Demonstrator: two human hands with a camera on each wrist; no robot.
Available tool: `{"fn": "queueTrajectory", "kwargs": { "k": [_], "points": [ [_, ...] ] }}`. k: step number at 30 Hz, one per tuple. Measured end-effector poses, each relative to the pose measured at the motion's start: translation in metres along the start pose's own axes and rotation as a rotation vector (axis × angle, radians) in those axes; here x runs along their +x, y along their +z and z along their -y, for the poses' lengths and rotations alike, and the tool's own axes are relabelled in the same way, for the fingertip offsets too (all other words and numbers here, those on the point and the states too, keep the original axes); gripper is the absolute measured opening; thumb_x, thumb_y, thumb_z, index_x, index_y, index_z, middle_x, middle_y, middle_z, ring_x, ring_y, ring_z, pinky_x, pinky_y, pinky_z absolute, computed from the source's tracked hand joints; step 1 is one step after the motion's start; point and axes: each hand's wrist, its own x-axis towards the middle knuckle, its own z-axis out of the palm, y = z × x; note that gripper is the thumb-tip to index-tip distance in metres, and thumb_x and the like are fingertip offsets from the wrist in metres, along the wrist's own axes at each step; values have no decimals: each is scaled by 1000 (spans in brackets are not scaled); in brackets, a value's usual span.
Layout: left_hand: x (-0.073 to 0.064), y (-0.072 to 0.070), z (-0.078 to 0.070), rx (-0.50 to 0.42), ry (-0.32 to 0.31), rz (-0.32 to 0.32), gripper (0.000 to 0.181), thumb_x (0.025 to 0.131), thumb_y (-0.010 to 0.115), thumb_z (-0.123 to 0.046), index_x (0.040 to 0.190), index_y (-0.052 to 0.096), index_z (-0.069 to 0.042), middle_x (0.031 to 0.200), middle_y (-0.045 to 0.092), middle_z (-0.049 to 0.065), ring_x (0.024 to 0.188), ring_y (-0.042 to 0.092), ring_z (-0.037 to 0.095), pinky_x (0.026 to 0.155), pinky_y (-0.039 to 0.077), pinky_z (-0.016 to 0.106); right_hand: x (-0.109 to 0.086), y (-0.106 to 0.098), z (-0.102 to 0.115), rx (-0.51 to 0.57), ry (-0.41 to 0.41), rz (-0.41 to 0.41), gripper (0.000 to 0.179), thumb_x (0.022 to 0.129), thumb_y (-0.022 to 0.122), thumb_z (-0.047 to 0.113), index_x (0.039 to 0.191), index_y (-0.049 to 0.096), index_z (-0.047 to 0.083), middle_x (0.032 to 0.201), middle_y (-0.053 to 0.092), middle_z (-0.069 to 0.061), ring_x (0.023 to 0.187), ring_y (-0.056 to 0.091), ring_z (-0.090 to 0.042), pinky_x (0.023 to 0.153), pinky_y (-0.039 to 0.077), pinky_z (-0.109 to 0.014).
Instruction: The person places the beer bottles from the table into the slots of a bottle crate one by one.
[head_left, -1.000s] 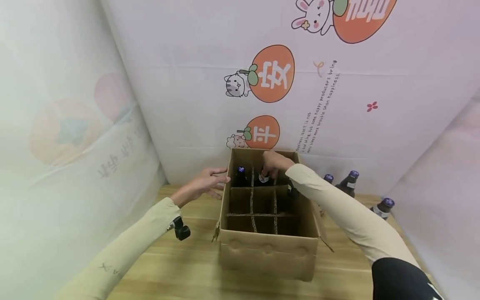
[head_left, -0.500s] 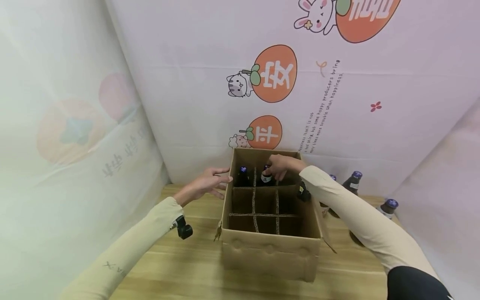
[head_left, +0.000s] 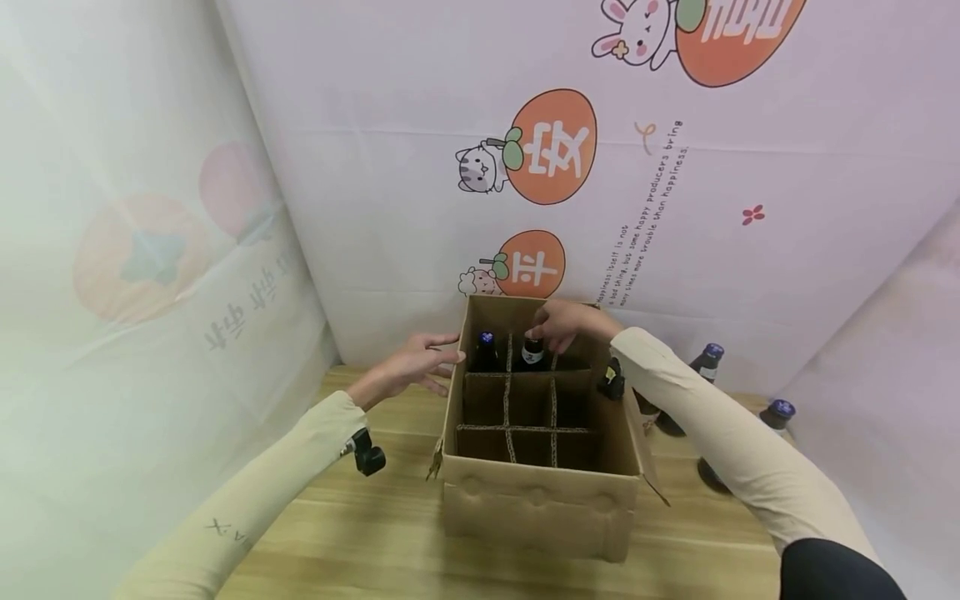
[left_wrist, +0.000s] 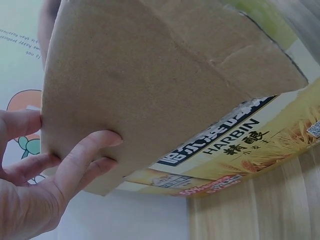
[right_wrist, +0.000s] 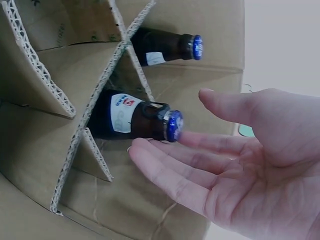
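Observation:
A cardboard box with dividers stands open-topped on the table. Two dark beer bottles with blue caps stand in its back row: one in the left cell, the other, the middle bottle, beside it. My right hand is over the middle bottle. In the right wrist view its fingers lie by the cap with the thumb spread away, not closed round the neck. My left hand rests its fingertips against the box's left outer wall, on plain cardboard in the left wrist view.
More beer bottles stand right of the box, including one at the back and one farther right, partly behind my right sleeve. Printed white cloth hangs behind and at both sides. The wooden table extends in front.
My right hand has loosened from the middle bottle and shifted slightly right, so more of its neck label shows. The left hand stays against the box. The view has shifted a little.

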Motion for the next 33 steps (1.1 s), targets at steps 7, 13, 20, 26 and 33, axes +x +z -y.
{"fn": "queueTrajectory", "kwargs": {
  "k": [7,13,20,26,33],
  "points": [
    [-1,-2,-2,8,4,-6,69,106,60,-16,164,26,-2,157,43,31,137,51,55,86,68,45,-12,-7,1,58,-67,-8,44,110,55,19,140,54,-13,123,67,-33,109,71,-45,90,67,-46],
    [-2,-2,-3,13,9,-6,69,106,61,-17,164,27,-2,157,44,30,136,52,54,86,68,45,-21,-12,0,87,-111,-37,42,110,53,15,140,53,-14,124,66,-34,106,71,-46,90,67,-48],
    [-1,-2,-1,9,5,-5,69,105,61,-17,164,28,-2,157,45,29,136,52,53,87,68,45,-30,-11,-7,129,-161,-101,37,108,57,12,135,57,-15,120,68,-33,102,73,-44,85,68,-45],
    [0,0,1,2,0,-3,69,105,61,-17,164,27,-2,158,44,29,137,52,54,87,68,45,-40,-11,-17,176,-174,-159,43,105,59,6,140,51,-17,126,65,-36,99,73,-41,86,68,-47],
    [1,1,0,9,-2,-4,69,106,60,-17,164,27,-2,158,43,30,138,50,54,88,67,46,-46,-11,-26,235,-199,-236,44,102,63,4,140,53,-16,130,64,-38,89,75,-27,80,69,-41]
  ]
}}
